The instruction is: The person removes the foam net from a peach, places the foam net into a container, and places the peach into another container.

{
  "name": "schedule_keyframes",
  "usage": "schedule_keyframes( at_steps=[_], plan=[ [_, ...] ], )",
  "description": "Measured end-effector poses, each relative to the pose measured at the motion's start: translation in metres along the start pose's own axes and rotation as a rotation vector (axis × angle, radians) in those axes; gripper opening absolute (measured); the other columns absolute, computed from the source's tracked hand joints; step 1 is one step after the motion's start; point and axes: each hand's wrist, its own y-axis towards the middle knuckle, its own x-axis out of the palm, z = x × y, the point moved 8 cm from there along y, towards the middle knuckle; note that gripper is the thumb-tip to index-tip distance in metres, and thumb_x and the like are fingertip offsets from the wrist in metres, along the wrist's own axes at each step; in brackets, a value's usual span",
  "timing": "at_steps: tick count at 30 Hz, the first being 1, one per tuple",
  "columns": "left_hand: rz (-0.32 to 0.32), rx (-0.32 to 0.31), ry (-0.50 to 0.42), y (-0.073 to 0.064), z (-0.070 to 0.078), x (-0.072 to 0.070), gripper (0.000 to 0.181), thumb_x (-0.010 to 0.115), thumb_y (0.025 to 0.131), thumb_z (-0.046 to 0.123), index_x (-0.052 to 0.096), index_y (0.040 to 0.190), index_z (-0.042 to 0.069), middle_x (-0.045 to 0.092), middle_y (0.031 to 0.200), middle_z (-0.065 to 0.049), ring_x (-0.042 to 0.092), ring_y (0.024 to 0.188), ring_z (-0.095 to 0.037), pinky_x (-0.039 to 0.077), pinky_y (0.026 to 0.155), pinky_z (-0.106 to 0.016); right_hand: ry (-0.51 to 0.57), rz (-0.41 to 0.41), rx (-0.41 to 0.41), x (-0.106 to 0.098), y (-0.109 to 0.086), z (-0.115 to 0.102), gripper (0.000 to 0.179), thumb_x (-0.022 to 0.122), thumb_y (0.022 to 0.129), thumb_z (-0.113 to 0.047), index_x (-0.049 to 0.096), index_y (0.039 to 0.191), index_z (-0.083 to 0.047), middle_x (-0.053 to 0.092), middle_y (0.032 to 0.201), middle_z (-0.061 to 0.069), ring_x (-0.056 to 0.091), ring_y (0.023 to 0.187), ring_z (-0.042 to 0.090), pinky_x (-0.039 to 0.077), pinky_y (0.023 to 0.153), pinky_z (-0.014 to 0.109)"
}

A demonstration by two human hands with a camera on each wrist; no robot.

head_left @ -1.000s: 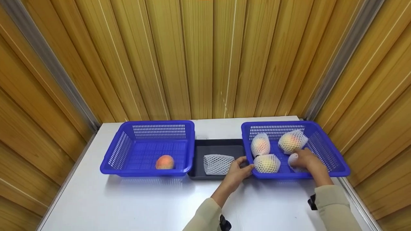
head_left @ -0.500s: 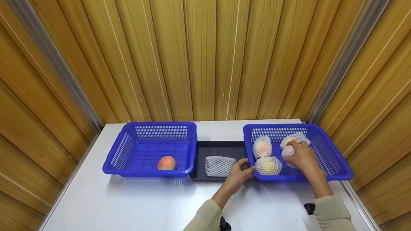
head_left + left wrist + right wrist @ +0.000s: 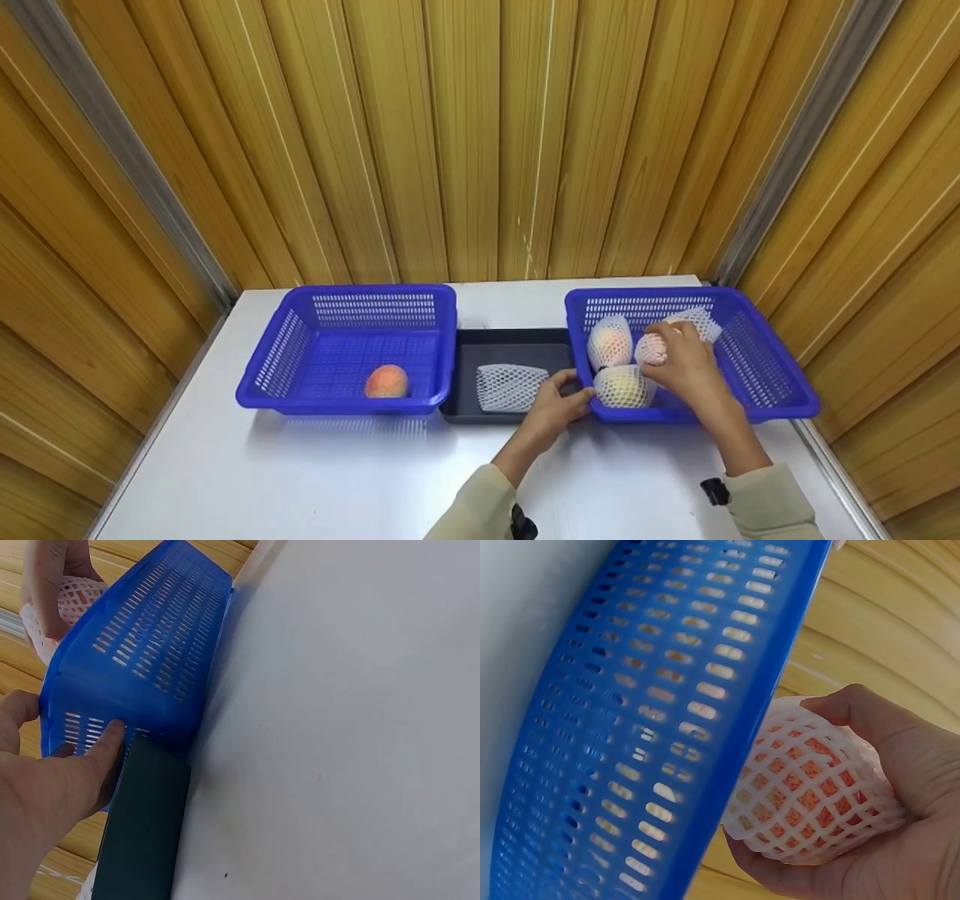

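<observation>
one netted fruit (image 3: 810, 800) is grasped between the thumb and fingers of the right hand (image 3: 686, 367), near rim height over the right blue basket (image 3: 761, 367), while the left hand (image 3: 553, 406) touches that basket's corner, its grip unclear. in the right wrist view the fruit's long axis runs roughly from palm toward rim; pale foam mesh (image 3: 877, 821) covers mottled orange-red skin.

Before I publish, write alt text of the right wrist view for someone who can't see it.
A net-wrapped reddish fruit is held in the right hand's grip, beside the rim of a slotted blue basket; yellow wood-grain panelling shows behind.
</observation>
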Motion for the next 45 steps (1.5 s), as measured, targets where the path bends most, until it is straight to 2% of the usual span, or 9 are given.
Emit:
schedule_keyframes(
  at_steps=[3, 11, 17, 21, 25, 29, 36, 42, 45],
  plan=[
    [0.002, -0.003, 0.002, 0.001, 0.002, 0.0, 0.04, 0.07, 0.093, 0.004, 0.058, 0.131, -0.004, 0.063, 0.119, -0.016, 0.069, 0.094, -0.017, 0.059, 0.088, -0.034, 0.005, 0.018, -0.038, 0.0, -0.001, -0.008, 0.053, 0.081, 0.072, -0.01, 0.063, 0.121, 0.0, 0.049, 0.127, 0.034, 0.05, 0.116, 0.057, 0.033, 0.098, 0.071],
    [0.014, -0.012, 0.014, 0.001, 0.002, 0.0, 0.039, 0.071, 0.093, 0.005, 0.059, 0.129, -0.002, 0.064, 0.12, -0.016, 0.069, 0.097, -0.019, 0.059, 0.089, -0.035, -0.017, 0.054, -0.125, 0.002, -0.003, -0.03, 0.052, 0.084, 0.067, -0.011, 0.066, 0.116, -0.003, 0.054, 0.123, 0.029, 0.054, 0.115, 0.047, 0.038, 0.092, 0.061],
    [0.052, -0.041, 0.015, -0.001, -0.002, -0.003, 0.038, 0.072, 0.092, 0.003, 0.06, 0.128, -0.001, 0.063, 0.12, -0.014, 0.069, 0.095, -0.019, 0.06, 0.085, -0.032, -0.026, 0.064, -0.166, 0.007, -0.008, -0.042, 0.051, 0.085, 0.066, -0.01, 0.067, 0.113, -0.006, 0.055, 0.124, 0.028, 0.055, 0.115, 0.045, 0.038, 0.095, 0.06],
    [0.057, -0.047, 0.038, -0.003, 0.001, -0.002, 0.04, 0.072, 0.091, 0.003, 0.059, 0.128, -0.002, 0.061, 0.121, -0.013, 0.069, 0.095, -0.019, 0.06, 0.084, -0.031, -0.022, 0.048, -0.178, 0.012, -0.014, -0.05, 0.051, 0.088, 0.067, -0.011, 0.068, 0.113, -0.007, 0.055, 0.127, 0.027, 0.057, 0.115, 0.046, 0.039, 0.097, 0.062],
    [0.025, -0.004, 0.038, -0.005, 0.011, -0.002, 0.042, 0.067, 0.094, 0.004, 0.054, 0.132, -0.008, 0.059, 0.125, -0.018, 0.068, 0.104, -0.024, 0.059, 0.091, -0.036, -0.002, 0.047, -0.212, 0.015, -0.019, -0.063, 0.049, 0.088, 0.067, -0.011, 0.068, 0.112, -0.009, 0.057, 0.124, 0.023, 0.059, 0.11, 0.043, 0.041, 0.097, 0.063],
    [0.011, 0.038, 0.063, -0.014, 0.02, -0.012, 0.041, 0.058, 0.1, 0.005, 0.049, 0.136, -0.011, 0.056, 0.133, -0.024, 0.063, 0.115, -0.034, 0.057, 0.095, -0.04, 0.032, 0.057, -0.259, 0.019, -0.023, -0.077, 0.047, 0.085, 0.065, -0.009, 0.069, 0.109, -0.01, 0.059, 0.119, 0.018, 0.061, 0.103, 0.038, 0.042, 0.095, 0.063],
    [0.036, 0.146, 0.288, -0.035, 0.041, -0.038, 0.037, 0.057, 0.097, 0.004, 0.057, 0.133, -0.002, 0.06, 0.13, -0.013, 0.066, 0.105, -0.02, 0.06, 0.087, -0.035, 0.057, 0.045, -0.293, 0.026, -0.029, -0.093, 0.049, 0.085, 0.062, -0.008, 0.07, 0.108, -0.013, 0.059, 0.117, 0.011, 0.058, 0.1, 0.035, 0.046, 0.089, 0.053],
    [0.039, 0.212, 0.365, -0.049, 0.055, -0.056, 0.036, 0.056, 0.095, 0.0, 0.058, 0.131, -0.004, 0.06, 0.134, -0.02, 0.066, 0.112, -0.037, 0.061, 0.084, -0.034, 0.097, -0.008, -0.323, 0.037, -0.034, -0.103, 0.05, 0.083, 0.062, -0.01, 0.069, 0.11, -0.016, 0.058, 0.119, 0.01, 0.057, 0.106, 0.035, 0.051, 0.088, 0.052],
    [0.037, 0.232, 0.397, -0.055, 0.059, -0.063, 0.037, 0.056, 0.094, -0.001, 0.058, 0.131, -0.005, 0.059, 0.135, -0.022, 0.065, 0.112, -0.041, 0.061, 0.083, -0.034, 0.14, -0.022, -0.343, 0.039, -0.037, -0.108, 0.05, 0.083, 0.063, -0.009, 0.069, 0.11, -0.016, 0.058, 0.12, 0.009, 0.058, 0.107, 0.031, 0.052, 0.089, 0.051]
  ],
)
